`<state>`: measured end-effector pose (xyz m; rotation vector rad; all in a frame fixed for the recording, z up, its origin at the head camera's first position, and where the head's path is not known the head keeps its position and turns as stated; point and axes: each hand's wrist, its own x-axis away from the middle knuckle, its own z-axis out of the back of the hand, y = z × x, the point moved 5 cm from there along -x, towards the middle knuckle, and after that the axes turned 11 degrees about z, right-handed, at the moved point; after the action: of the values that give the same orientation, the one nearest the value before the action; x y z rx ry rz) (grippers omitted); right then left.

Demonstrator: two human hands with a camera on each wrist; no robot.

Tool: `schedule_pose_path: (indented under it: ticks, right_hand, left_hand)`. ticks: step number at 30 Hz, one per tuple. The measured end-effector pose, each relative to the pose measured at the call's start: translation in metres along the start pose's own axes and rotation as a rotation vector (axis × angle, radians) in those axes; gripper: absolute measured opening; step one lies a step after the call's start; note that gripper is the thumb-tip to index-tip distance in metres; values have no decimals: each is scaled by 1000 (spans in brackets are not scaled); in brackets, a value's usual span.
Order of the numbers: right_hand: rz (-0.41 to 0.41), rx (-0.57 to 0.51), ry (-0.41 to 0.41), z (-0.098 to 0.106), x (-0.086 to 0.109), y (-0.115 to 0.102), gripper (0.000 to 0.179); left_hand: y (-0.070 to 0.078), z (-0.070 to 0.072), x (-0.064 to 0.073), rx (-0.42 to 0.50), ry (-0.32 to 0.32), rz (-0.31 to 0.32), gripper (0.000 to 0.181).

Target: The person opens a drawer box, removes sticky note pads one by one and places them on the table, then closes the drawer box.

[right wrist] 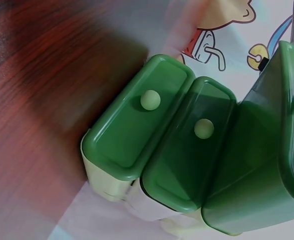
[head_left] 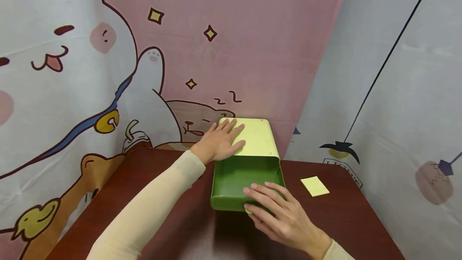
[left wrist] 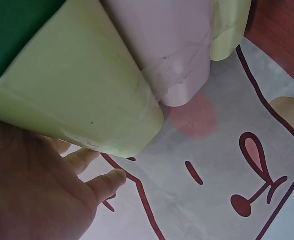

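Note:
A small stacked drawer unit (head_left: 256, 135) stands on the table with its green top drawer (head_left: 234, 175) pulled out and bare inside. My left hand (head_left: 220, 141) rests on the unit's pale yellow top, fingers spread. In the left wrist view, the left hand (left wrist: 41, 185) lies against the yellow shell (left wrist: 81, 90). At the drawer's front, my right hand (head_left: 281, 216) pinches a pale green knob (head_left: 248, 212); its other fingers lie over the front edge. The right wrist view shows two closed green drawers (right wrist: 136, 120) with round knobs below the open one (right wrist: 257, 175); the right hand is out of that view.
A yellow sticky-note pad (head_left: 315, 186) lies on the dark red table (head_left: 173, 228), right of the drawer unit. Behind the table hangs a pink and white cartoon cloth (head_left: 252, 51), close to the unit's back.

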<state>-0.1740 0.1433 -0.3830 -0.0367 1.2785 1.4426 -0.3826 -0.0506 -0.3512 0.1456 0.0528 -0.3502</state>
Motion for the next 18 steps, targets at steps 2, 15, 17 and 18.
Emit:
schedule_pose_path:
  ticks: [2,15,17,18]
  right_hand:
    - [-6,0,-3,0,1,1,22]
    - [-71,-27,-23,-8,11,6,22]
    - [-80,-28,-23,-9,12,7,22]
    - [-81,-25,-23,-10,13,8,22]
  left_hand:
    - [0,0,-1,-1,-1,0,80]
    - [-1,-2,1,9,-5,15,80]
    - [-1,-1,2,13,-7,13,80]
    - [0,-1,2,14,-7,11,80]
